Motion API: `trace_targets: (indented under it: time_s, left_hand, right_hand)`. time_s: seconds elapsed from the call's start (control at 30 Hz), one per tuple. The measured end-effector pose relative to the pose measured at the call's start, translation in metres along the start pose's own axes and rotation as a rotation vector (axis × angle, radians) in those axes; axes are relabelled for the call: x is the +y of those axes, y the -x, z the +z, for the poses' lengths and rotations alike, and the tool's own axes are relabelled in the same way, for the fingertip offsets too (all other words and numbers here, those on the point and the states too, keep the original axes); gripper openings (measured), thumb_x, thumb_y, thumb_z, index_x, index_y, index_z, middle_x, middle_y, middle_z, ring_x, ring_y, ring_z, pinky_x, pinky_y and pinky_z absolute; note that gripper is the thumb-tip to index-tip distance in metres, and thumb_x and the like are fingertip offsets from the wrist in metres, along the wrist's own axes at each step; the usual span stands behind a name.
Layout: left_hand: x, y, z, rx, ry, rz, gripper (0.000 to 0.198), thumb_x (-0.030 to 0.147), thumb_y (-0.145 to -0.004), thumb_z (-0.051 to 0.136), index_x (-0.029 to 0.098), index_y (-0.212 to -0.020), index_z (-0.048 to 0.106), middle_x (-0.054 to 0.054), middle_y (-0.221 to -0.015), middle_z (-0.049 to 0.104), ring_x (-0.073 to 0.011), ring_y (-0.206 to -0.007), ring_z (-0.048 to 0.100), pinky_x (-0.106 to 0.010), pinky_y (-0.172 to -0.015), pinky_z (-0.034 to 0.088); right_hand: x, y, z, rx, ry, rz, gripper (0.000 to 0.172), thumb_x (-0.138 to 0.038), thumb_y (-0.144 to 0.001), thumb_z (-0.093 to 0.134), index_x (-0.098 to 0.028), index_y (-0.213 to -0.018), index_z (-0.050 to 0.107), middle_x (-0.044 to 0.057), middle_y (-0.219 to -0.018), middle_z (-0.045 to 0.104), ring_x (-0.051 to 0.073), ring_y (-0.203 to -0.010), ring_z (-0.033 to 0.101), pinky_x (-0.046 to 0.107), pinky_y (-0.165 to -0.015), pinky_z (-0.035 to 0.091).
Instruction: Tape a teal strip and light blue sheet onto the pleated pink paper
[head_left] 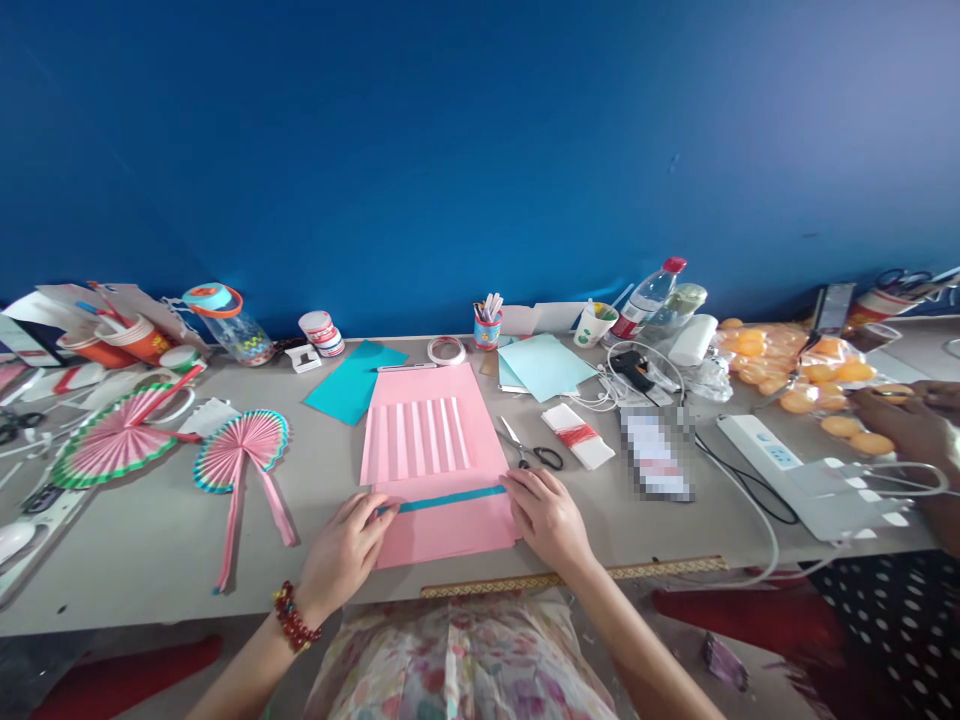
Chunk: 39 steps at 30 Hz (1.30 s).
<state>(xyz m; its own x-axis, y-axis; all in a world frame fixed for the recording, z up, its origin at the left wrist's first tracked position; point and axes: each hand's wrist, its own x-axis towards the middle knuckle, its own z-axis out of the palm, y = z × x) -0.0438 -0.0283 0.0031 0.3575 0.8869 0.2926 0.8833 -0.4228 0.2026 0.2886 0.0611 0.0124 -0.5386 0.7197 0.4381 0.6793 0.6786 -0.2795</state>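
Note:
A narrow blue paper strip [450, 499] lies across the lower part of a pink paper sheet [435, 535]. My left hand [349, 545] grips the strip's left end between closed fingers. At the right end, my right hand [551, 515] has its fingers closed on the strip against the pink sheet; its fingertips hide that end. Just beyond the strip rests a pleated pink paper [420, 438] with its folds running away from me. Dark-handled scissors [532, 455] lie beyond my right hand, beside a white paper pack with a red band [577, 436].
Two folded paper fans [244, 445] [120, 430] lie to the left. Teal sheets [352, 380], a tape roll [446, 350] and a pen cup [487, 328] stand behind. To the right are a phone [656, 455], a power strip [780, 460], orange balls [817, 370] and another person's hand [907, 420].

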Motion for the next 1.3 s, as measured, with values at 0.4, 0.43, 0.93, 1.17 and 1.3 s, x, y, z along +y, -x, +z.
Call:
trace_targets:
  time_s: [0.4, 0.43, 0.93, 1.17, 1.3]
  left_hand:
    - [-0.004, 0.009, -0.005, 0.029, -0.021, -0.033, 0.04, 0.016, -0.097, 0.04, 0.024, -0.132, 0.058, -0.009, -0.124, 0.063, -0.0226, -0.114, 0.058, -0.039, -0.099, 0.05]
    - [-0.004, 0.011, -0.005, 0.03, -0.023, -0.035, 0.04, 0.016, -0.097, 0.04, 0.024, -0.132, 0.057, -0.009, -0.125, 0.063, -0.0226, -0.115, 0.058, -0.04, -0.1, 0.05]
    - [-0.003, 0.012, -0.006, 0.038, 0.019, -0.11, 0.037, 0.019, -0.096, 0.044, 0.024, -0.13, 0.058, -0.008, -0.128, 0.06, -0.0222, -0.115, 0.059, -0.039, -0.099, 0.051]
    - [0.0, 0.012, -0.007, 0.019, 0.026, -0.082, 0.033, 0.022, -0.097, 0.045, 0.024, -0.126, 0.061, -0.009, -0.127, 0.059, -0.0227, -0.116, 0.057, -0.038, -0.097, 0.052]
    - [0.0, 0.012, -0.007, 0.028, 0.019, -0.072, 0.036, 0.024, -0.097, 0.045, 0.026, -0.13, 0.058, -0.009, -0.127, 0.059, -0.0223, -0.115, 0.058, -0.038, -0.097, 0.052]
  right_hand:
    - [-0.001, 0.004, 0.004, -0.026, -0.006, -0.073, 0.038, -0.013, -0.09, 0.046, -0.024, -0.117, 0.07, 0.008, -0.113, 0.071, 0.025, -0.101, 0.06, 0.042, -0.09, 0.051]
    - [0.0, 0.004, 0.004, -0.024, -0.007, -0.075, 0.039, -0.013, -0.09, 0.045, -0.024, -0.118, 0.069, 0.008, -0.113, 0.071, 0.025, -0.101, 0.06, 0.042, -0.09, 0.051]
    - [0.004, -0.019, -0.002, -0.027, -0.172, -0.034, 0.027, -0.018, -0.093, 0.047, -0.022, -0.107, 0.071, 0.009, -0.111, 0.07, 0.023, -0.096, 0.063, 0.039, -0.087, 0.052]
    - [0.023, -0.125, 0.0, -0.002, -0.208, -0.108, 0.027, -0.023, -0.095, 0.046, -0.022, -0.105, 0.071, 0.007, -0.107, 0.072, 0.022, -0.1, 0.064, 0.038, -0.093, 0.049]
    - [0.033, -0.194, 0.022, -0.165, -0.033, 0.049, 0.03, -0.023, -0.095, 0.044, -0.018, -0.114, 0.067, 0.009, -0.121, 0.067, 0.022, -0.111, 0.06, 0.033, -0.096, 0.046]
